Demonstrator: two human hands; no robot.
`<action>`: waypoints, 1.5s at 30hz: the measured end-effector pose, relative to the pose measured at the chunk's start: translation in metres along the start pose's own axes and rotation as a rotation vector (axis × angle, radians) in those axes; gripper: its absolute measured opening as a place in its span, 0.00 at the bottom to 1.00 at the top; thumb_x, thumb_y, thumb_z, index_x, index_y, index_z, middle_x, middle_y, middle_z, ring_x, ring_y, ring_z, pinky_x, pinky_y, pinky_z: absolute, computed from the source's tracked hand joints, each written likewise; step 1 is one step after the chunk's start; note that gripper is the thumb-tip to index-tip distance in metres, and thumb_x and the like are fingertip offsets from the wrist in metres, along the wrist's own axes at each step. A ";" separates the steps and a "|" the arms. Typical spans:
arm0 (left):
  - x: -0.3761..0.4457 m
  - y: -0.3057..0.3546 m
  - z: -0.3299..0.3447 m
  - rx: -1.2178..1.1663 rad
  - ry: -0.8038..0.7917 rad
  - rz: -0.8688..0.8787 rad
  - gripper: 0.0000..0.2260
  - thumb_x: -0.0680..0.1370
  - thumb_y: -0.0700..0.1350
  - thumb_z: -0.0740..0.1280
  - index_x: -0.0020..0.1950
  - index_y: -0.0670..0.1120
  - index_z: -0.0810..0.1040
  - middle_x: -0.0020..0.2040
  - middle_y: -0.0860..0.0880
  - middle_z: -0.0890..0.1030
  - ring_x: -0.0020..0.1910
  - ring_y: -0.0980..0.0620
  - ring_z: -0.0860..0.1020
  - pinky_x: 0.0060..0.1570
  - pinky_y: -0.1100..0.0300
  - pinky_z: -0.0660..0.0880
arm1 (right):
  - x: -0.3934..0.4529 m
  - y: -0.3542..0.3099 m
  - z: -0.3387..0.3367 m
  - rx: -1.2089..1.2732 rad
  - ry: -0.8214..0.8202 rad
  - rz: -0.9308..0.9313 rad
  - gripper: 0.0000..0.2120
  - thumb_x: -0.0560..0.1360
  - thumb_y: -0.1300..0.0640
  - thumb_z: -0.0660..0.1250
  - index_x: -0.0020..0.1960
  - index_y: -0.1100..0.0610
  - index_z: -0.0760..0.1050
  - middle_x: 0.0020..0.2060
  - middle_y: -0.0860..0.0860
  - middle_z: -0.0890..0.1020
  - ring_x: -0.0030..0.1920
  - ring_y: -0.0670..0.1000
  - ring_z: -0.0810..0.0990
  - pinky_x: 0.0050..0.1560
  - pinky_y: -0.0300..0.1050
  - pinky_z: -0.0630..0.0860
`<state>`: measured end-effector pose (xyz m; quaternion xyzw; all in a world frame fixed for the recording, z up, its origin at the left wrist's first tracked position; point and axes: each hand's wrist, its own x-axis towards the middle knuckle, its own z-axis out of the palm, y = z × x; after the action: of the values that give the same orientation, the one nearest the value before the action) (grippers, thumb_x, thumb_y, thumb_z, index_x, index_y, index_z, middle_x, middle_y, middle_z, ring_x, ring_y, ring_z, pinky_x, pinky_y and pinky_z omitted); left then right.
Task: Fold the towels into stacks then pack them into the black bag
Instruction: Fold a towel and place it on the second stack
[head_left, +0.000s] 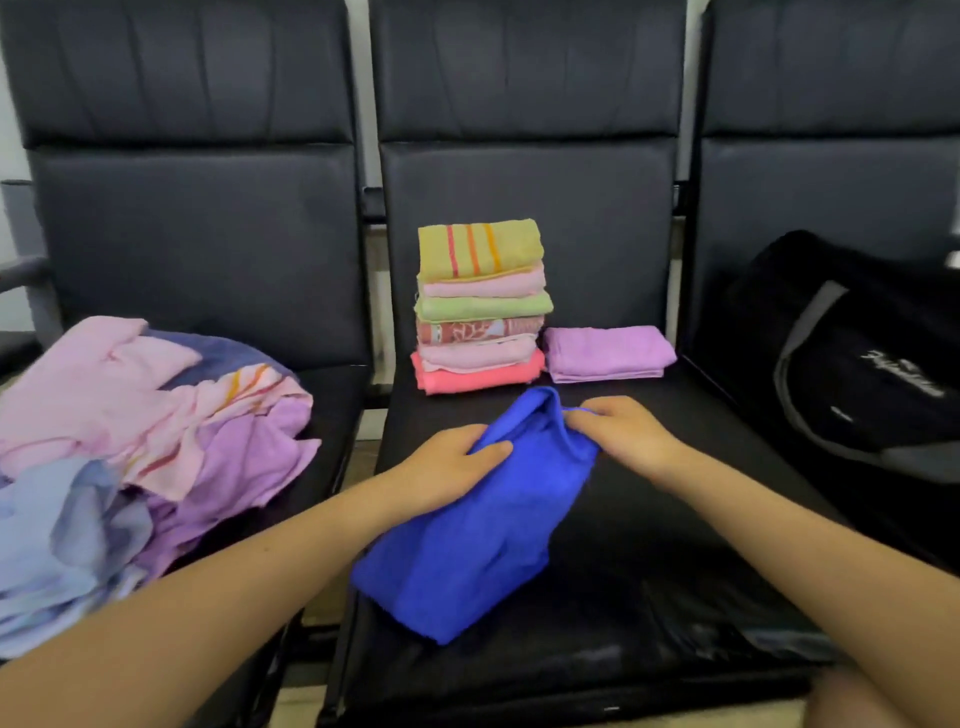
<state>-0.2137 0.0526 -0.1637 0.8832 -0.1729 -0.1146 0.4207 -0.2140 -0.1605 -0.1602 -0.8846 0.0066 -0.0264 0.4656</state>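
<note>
Blue towel (467, 530) gripped, both hands (middle seat)

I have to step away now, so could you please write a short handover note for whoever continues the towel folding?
Hands: left hand and right hand both grip the top edge of the blue towel on the middle seat, mid-fold.
Done: a stack of six folded towels stands at the back of that seat; one folded purple towel lies beside it on the right.
Left: finish the blue towel, fold the unfolded pile on the left seat, then pack everything into the black bag on the right seat; no towel shows in it.
</note>
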 end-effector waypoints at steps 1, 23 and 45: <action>0.003 -0.004 0.005 0.033 -0.012 -0.016 0.11 0.82 0.51 0.59 0.55 0.49 0.79 0.49 0.53 0.80 0.44 0.57 0.76 0.43 0.67 0.71 | 0.003 0.009 -0.002 -0.224 0.022 -0.035 0.14 0.76 0.56 0.66 0.32 0.57 0.71 0.28 0.49 0.72 0.31 0.48 0.70 0.33 0.44 0.67; 0.030 -0.034 -0.040 0.272 0.064 0.066 0.19 0.76 0.52 0.69 0.31 0.45 0.69 0.27 0.54 0.67 0.28 0.57 0.65 0.32 0.62 0.62 | 0.009 0.038 -0.035 0.693 -0.068 0.051 0.11 0.75 0.57 0.67 0.53 0.63 0.80 0.49 0.56 0.85 0.49 0.52 0.84 0.52 0.45 0.80; 0.117 -0.069 -0.044 -0.115 0.608 -0.363 0.20 0.80 0.45 0.61 0.71 0.43 0.68 0.68 0.43 0.73 0.64 0.43 0.73 0.59 0.56 0.69 | 0.089 0.093 -0.034 0.300 0.456 0.412 0.23 0.76 0.54 0.63 0.70 0.58 0.68 0.65 0.56 0.73 0.63 0.58 0.74 0.65 0.53 0.71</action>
<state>-0.0768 0.0765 -0.1975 0.8680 0.1266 0.0712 0.4749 -0.1256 -0.2443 -0.2145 -0.7577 0.2851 -0.1295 0.5726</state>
